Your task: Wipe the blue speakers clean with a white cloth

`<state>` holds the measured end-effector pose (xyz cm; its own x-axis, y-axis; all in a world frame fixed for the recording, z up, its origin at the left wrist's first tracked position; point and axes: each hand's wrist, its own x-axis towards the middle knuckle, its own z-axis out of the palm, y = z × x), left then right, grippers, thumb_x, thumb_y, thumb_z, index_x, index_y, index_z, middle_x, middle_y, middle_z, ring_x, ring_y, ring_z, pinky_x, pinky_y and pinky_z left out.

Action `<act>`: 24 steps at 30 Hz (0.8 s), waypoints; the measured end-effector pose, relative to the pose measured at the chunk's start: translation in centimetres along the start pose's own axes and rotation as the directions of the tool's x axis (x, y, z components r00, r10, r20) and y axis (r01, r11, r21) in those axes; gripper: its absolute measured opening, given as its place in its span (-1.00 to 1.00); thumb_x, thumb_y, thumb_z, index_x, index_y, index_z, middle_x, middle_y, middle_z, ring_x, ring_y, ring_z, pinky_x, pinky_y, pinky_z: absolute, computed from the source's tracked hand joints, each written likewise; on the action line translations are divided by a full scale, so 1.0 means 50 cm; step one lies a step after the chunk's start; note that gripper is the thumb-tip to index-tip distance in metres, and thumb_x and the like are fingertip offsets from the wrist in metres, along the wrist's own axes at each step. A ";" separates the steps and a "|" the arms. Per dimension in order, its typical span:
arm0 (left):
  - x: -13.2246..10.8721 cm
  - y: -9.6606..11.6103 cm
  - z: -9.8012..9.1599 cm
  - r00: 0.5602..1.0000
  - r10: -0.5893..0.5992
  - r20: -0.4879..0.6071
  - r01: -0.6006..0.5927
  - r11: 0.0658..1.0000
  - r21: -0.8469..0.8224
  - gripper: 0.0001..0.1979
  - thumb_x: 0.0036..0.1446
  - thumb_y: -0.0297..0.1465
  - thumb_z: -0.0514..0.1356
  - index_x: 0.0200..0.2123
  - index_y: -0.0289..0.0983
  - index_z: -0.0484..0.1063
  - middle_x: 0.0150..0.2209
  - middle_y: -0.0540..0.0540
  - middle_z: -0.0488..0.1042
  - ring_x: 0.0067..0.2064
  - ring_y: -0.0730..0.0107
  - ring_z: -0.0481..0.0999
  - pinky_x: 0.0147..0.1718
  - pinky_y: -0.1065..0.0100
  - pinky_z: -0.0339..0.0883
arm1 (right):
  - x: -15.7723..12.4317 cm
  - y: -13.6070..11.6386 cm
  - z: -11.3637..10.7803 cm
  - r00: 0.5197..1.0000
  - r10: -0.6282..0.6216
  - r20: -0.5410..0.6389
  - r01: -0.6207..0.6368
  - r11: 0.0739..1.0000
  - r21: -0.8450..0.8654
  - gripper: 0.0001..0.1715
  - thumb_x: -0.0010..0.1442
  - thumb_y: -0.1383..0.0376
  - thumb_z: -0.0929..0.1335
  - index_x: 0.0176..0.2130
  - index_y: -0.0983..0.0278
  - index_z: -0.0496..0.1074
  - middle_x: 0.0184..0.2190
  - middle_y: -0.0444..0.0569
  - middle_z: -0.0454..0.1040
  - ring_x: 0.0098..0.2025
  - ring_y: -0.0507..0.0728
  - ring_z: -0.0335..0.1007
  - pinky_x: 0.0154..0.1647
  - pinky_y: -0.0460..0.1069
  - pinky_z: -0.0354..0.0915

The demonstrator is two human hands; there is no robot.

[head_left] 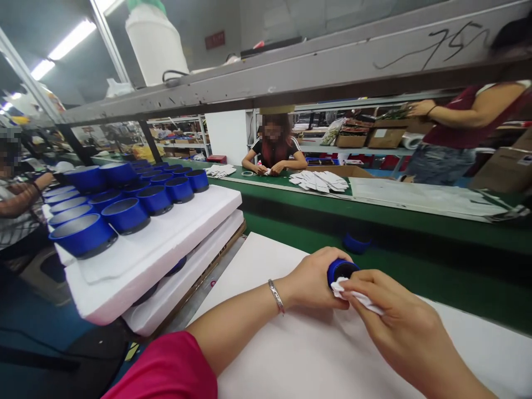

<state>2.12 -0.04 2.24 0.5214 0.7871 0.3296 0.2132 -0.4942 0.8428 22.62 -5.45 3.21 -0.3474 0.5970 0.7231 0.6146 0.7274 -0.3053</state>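
My left hand (312, 280) is wrapped round a small blue cylindrical shell (341, 270), held just above a white sheet (266, 260) on the bench. My right hand (394, 316) pinches a small white cloth (353, 293) and presses it against the shell's near side. A silver bracelet (276, 296) sits on my left wrist. Left of my hands, several identical blue shells (124, 215) stand in rows on stacked white foam trays (166, 238).
A green conveyor belt (415, 221) runs behind the sheet, with one more blue shell (356, 243) on its lower level. A person (275, 147) sits opposite, another stands at the right (465, 122), a third sits at far left. White paper pieces (320, 181) lie across the belt.
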 end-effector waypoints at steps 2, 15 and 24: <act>-0.002 0.000 0.004 1.000 -0.031 -0.003 0.031 0.999 -0.017 -0.33 -0.22 -0.25 0.53 0.01 -0.17 0.45 0.08 -0.16 0.53 0.08 0.04 0.54 0.17 0.05 0.47 | 0.003 -0.008 -0.003 0.999 0.003 0.046 -0.004 1.000 0.011 -0.75 0.45 0.18 0.37 -0.18 0.06 0.67 -0.24 -0.10 0.66 -0.36 0.10 0.63 -0.44 -0.07 0.47; -0.012 0.001 0.007 0.991 -0.131 0.005 0.131 0.990 -0.041 -0.31 -0.24 -0.32 0.56 0.01 -0.16 0.44 0.04 -0.09 0.56 0.03 0.11 0.57 0.10 0.12 0.49 | 0.019 -0.027 0.000 0.997 0.063 0.039 -0.066 0.996 0.063 -0.72 0.35 0.20 0.34 -0.30 0.05 0.66 -0.31 -0.11 0.66 -0.42 0.11 0.59 -0.48 -0.04 0.41; -0.007 -0.002 0.003 0.991 -0.132 -0.017 0.132 0.991 -0.033 -0.32 -0.23 -0.31 0.57 -0.01 -0.16 0.42 0.07 -0.12 0.55 0.08 0.07 0.56 0.14 0.09 0.47 | 0.013 -0.017 0.009 0.990 0.136 0.031 -0.138 0.989 0.061 -0.70 0.35 0.11 0.36 -0.35 0.06 0.66 -0.33 -0.10 0.65 -0.42 0.13 0.58 -0.50 -0.02 0.39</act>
<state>2.07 -0.31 1.97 0.4748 0.8515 0.2223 0.2525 -0.3737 0.8925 21.57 -5.53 3.67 -0.2820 0.7009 0.6552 0.6126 0.6571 -0.4393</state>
